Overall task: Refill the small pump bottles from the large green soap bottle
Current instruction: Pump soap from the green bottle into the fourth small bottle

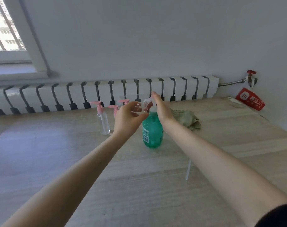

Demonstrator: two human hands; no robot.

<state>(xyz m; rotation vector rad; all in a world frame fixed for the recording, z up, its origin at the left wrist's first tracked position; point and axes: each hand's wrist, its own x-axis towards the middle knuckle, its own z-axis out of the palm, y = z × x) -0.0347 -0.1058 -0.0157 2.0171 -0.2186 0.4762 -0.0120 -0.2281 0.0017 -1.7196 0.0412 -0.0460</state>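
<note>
Left arm [70, 169]: bare along all of its visible length.
Right arm [213, 158]: bare from the wrist up to the sleeve.
Sleeve [276, 217]: black, plain fabric with a rounded hem, visible only in the lower right corner.
Hands: left hand [128, 117] and right hand [162, 108] both bare.

red bag [250, 99] lettering blurred, green bottle [154, 128] barcode [146, 138]

Green soap bottle [152, 133] upright, small pink-pump bottles [103, 122] standing left
</note>
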